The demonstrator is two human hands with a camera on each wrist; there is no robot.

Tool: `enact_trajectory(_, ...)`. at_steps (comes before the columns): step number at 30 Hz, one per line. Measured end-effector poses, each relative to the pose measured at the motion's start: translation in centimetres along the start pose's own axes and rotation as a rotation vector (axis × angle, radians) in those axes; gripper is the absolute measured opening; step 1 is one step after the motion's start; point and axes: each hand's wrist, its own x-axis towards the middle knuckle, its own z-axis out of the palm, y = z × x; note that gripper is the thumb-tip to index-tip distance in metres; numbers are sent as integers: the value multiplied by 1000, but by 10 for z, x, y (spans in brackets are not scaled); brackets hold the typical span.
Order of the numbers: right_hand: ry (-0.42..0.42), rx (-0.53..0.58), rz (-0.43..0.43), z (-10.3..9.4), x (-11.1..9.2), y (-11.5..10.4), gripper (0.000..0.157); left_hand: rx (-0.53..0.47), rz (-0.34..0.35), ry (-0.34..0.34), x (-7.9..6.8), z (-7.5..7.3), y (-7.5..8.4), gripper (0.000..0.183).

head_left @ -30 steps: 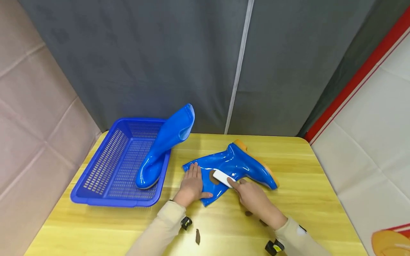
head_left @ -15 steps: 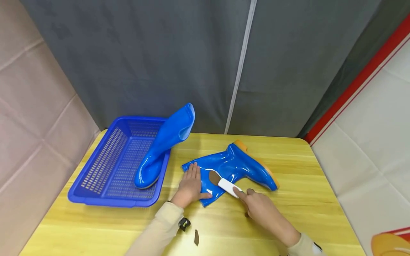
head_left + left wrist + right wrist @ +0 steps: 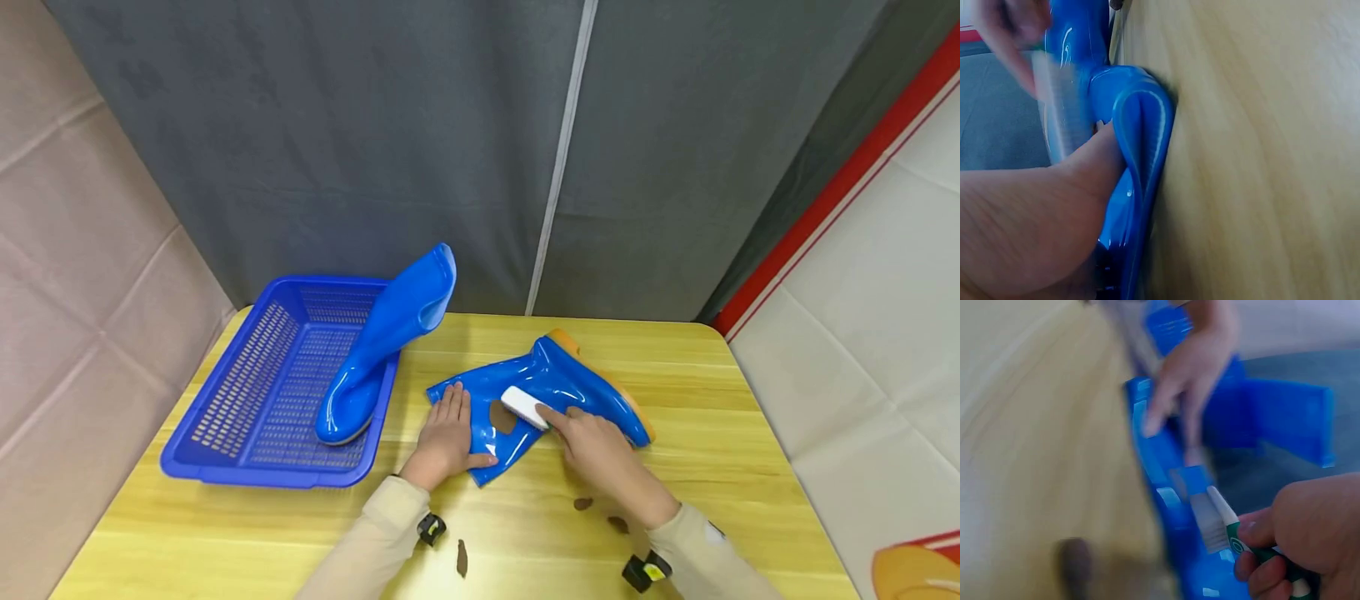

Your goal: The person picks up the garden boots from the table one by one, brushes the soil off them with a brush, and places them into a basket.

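Note:
A shiny blue rain boot (image 3: 588,392) with an orange sole lies on its side on the table. On its shaft is a brown, mud-like patch (image 3: 501,418). My left hand (image 3: 444,437) presses flat on the shaft near the top opening, fingers straight and thumb spread. With curled fingers my right hand (image 3: 603,458) grips a scrubbing brush (image 3: 523,407), index finger along its white back. The right wrist view shows the brush's green handle (image 3: 1238,544) and its pale bristles (image 3: 1209,522) against the boot. In the left wrist view the brush is blurred.
At the left a blue plastic basket (image 3: 258,472) holds a second blue boot (image 3: 393,321), its shaft leaning out over the rim. Several dark brown scraps, one a long piece (image 3: 462,558), lie on the wooden table (image 3: 675,350). A grey curtain (image 3: 337,150) hangs behind.
My right hand drew the brush down and right off the brown patch, then brought it back up and left beside the patch. My left hand has stayed on the boot.

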Motion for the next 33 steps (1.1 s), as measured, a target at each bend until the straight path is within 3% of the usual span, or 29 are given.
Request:
enact_trajectory(5,-33,-35,-27,14,1,-4,38,-1,0,-2,0,0,0,119)
enact_trajectory(15,-67,-104,5,0,-19,-8,37,24,0,-3,4,-10,2,121)
enact_trajectory(26,-49,-51,41,-2,-37,-4,37,5,24,17,2,-2,-3,118)
enact_trajectory(30,-88,-8,61,-2,-35,-1,38,6,28,18,-1,3,-4,118)
enact_trajectory(33,-73,15,53,-5,-28,1,41,1,31,23,-1,3,-4,118)
